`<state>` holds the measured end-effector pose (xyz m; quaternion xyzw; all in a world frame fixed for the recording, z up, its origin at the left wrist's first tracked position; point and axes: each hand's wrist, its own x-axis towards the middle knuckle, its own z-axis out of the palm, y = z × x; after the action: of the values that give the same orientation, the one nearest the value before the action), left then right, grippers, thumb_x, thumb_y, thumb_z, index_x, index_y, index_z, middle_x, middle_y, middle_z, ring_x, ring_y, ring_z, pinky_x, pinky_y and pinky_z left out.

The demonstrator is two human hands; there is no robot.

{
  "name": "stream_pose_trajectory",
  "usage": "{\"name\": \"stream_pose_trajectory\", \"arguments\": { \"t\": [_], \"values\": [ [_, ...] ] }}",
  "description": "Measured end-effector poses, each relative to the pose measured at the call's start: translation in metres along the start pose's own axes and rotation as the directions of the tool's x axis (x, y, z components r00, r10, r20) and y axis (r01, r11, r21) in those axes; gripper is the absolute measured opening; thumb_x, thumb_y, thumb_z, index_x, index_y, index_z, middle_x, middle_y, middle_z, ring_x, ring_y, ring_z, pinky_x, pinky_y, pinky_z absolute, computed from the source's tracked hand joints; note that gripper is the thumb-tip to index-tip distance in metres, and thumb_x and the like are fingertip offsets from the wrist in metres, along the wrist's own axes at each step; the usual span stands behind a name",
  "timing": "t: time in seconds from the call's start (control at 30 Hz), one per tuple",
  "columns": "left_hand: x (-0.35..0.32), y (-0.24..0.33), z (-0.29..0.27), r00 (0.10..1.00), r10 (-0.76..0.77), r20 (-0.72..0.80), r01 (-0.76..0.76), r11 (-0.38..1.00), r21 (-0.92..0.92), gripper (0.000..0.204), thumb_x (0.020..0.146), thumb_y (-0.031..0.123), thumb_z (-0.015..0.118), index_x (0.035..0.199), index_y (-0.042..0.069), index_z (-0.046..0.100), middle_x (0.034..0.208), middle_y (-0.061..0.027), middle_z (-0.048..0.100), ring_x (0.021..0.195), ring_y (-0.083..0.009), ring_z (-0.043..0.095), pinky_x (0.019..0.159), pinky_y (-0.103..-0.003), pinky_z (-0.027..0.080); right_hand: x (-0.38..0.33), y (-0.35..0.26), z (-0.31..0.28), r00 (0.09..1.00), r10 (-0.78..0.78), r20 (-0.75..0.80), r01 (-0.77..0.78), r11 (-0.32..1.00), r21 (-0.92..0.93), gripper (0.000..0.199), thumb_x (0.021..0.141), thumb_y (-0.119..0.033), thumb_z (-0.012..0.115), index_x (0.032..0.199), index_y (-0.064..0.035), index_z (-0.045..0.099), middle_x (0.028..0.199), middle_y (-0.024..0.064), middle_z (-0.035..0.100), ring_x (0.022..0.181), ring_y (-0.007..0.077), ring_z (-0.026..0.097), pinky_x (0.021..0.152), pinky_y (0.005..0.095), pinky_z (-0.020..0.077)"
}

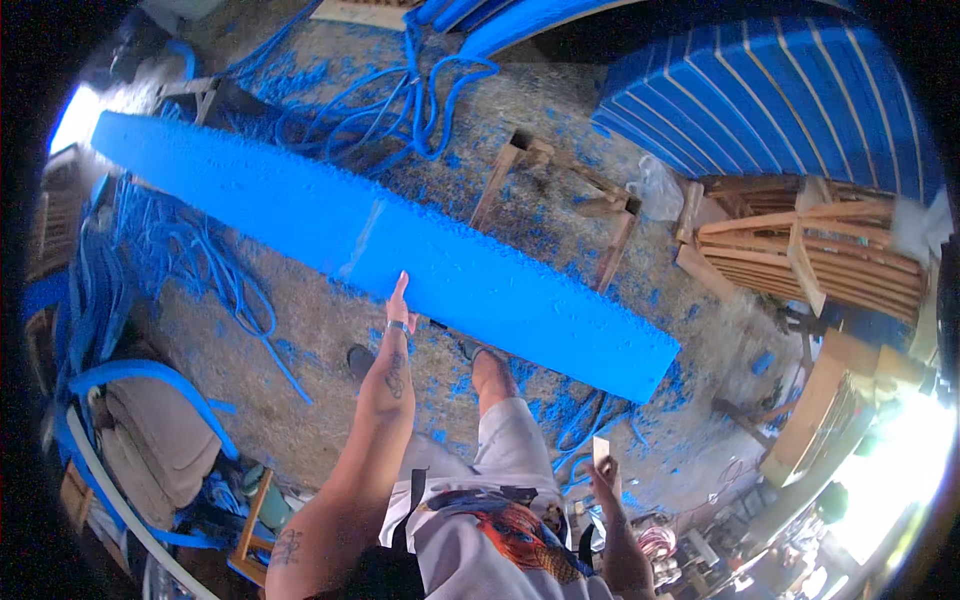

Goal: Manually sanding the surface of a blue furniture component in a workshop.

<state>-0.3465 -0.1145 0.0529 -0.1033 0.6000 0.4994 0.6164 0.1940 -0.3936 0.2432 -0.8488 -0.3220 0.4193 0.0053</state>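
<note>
A long bright-blue foam-like slab (470,285) runs slantwise from the far left to the middle right, its far long edge rough with blue crumbs. A pale scuffed streak crosses its top near the middle. My left hand (401,308) grips the slab's near edge, one digit stretched along the edge and the other fingers partly hidden. Down to the right, apart from the slab, my right hand (607,480) is closed on a small pale rectangular piece (600,450); its exact kind cannot be made out.
Wooden trestle frames (497,185) stand beyond the slab. Tangled blue strips (415,95) and crumbs litter the concrete floor. Blue slabs (740,95) are stacked far right, above wooden slats (820,250). A folded grey cloth bundle (160,440) lies at the left.
</note>
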Motion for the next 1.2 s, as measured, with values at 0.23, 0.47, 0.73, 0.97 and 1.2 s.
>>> {"name": "stream_pose_trajectory", "arguments": {
  "t": [0.23, 0.47, 0.73, 0.97, 1.2],
  "values": [
    [-0.003, -0.001, -0.022, 0.976, -0.196, -0.094, 0.211, 0.96, 0.185, 0.086, 0.088, 0.057, 0.06, 0.154, 0.017, 0.022, 0.159, -0.0142, 0.014, 0.144, -0.0396, 0.019, 0.115, -0.059, 0.023, -0.051, 0.004, -0.001, 0.973, 0.223, 0.065, -0.228, 0.971, 0.077, 0.05, 0.078, -0.032, 0.08, 0.108, -0.0077, 0.047, 0.078, 0.0003, 0.052, 0.069, 0.0104, 0.05, 0.058, 0.0281, 0.0426],
    [-0.015, -0.004, -0.061, 0.968, -0.249, 0.015, 0.238, 0.941, 0.239, 0.09, 0.088, 0.06, 0.059, 0.155, 0.018, 0.016, 0.16, -0.0144, 0.01, 0.145, -0.0413, 0.012, 0.116, -0.058, 0.021, -0.106, -0.011, 0.039, 0.99, 0.131, 0.052, -0.138, 0.977, 0.162, 0.054, 0.08, -0.03, 0.078, 0.116, -0.0059, 0.045, 0.079, -0.0004, 0.05, 0.066, 0.0096, 0.048, 0.057, 0.0271, 0.0414],
    [-0.016, 0.022, -0.091, 0.882, -0.455, -0.125, 0.373, 0.511, 0.774, 0.095, 0.083, 0.069, 0.058, 0.152, 0.012, 0.024, 0.153, -0.0208, 0.03, 0.129, -0.0433, 0.044, 0.101, -0.057, 0.04, -0.211, -0.013, 0.157, 0.963, 0.266, -0.048, -0.204, 0.832, 0.516, 0.065, 0.074, -0.016, 0.079, 0.125, 0.0029, 0.044, 0.107, 0.0085, 0.058, 0.098, 0.0177, 0.056, 0.086, 0.03, 0.0462],
    [-0.023, 0.082, -0.053, 0.744, 0.075, 0.664, -0.605, -0.347, 0.716, 0.069, 0.087, 0.064, 0.053, 0.128, 0.008, 0.056, 0.143, -0.0208, 0.045, 0.12, -0.0361, 0.053, 0.097, -0.045, 0.044, -0.232, -0.008, 0.238, 0.938, 0.343, -0.055, -0.292, 0.863, 0.413, 0.083, 0.081, -0.025, 0.073, 0.144, 0.0016, 0.025, 0.13, 0.0179, 0.054, 0.121, 0.0247, 0.053, 0.099, 0.0334, 0.0429],
    [0.028, 0.052, 0.021, 0.528, 0.225, 0.819, -0.281, -0.864, 0.418, 0.08, 0.085, 0.071, 0.051, 0.146, 0.02, 0.039, 0.154, -0.0144, 0.032, 0.143, -0.0359, 0.024, 0.11, -0.063, 0.018, -0.082, -0.003, 0.224, 0.981, 0.084, -0.177, 0.011, 0.879, 0.476, 0.089, 0.084, -0.027, 0.069, 0.152, -0.0084, 0.015, 0.146, 0.0215, 0.041, 0.135, 0.0329, 0.04, 0.11, 0.0376, 0.0348]
  ]
}}
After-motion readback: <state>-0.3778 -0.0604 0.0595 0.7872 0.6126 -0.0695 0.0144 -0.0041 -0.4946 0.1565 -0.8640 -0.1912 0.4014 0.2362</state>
